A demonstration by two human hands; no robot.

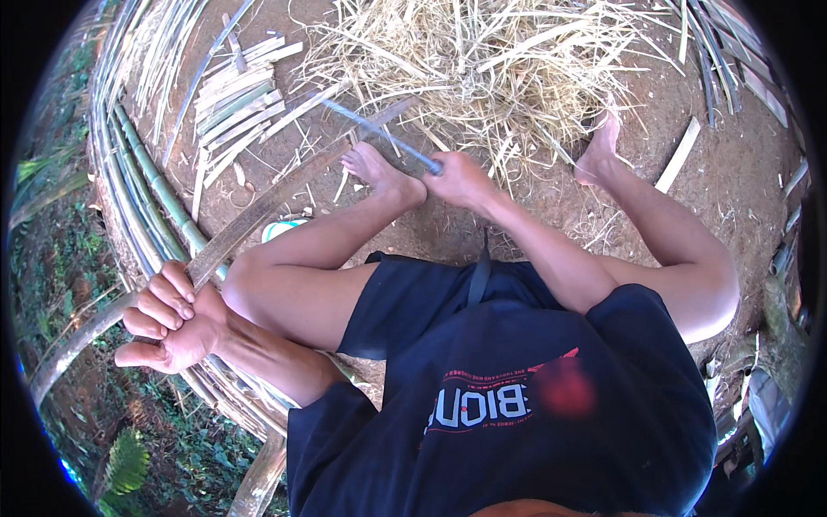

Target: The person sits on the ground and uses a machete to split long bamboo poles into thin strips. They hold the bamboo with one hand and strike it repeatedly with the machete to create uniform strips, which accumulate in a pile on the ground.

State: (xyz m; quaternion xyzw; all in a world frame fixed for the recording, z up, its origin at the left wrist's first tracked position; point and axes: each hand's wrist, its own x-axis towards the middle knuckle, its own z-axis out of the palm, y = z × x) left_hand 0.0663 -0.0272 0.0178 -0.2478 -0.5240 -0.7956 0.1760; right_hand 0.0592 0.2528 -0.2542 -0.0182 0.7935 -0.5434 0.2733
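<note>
My left hand (177, 323) is raised at the left, its fingers curled round the near end of a long, flat brown bamboo strip (258, 209). The thumb sticks out to the side. From there the strip slants away to the right, past the toes of my left foot (383, 175). Between my feet, my right hand (461, 181) is closed on a long, narrow knife (379, 131). Its blade points up and left and crosses over the far part of the strip. The grip is mostly hidden inside my fingers.
A heap of pale shavings (500, 77) lies ahead, reaching my right foot (599, 155). Short split bamboo pieces (241, 103) are stacked at the far left. Long green bamboo poles (151, 172) run along the left edge, beside plants. A loose slat (679, 155) lies on the right.
</note>
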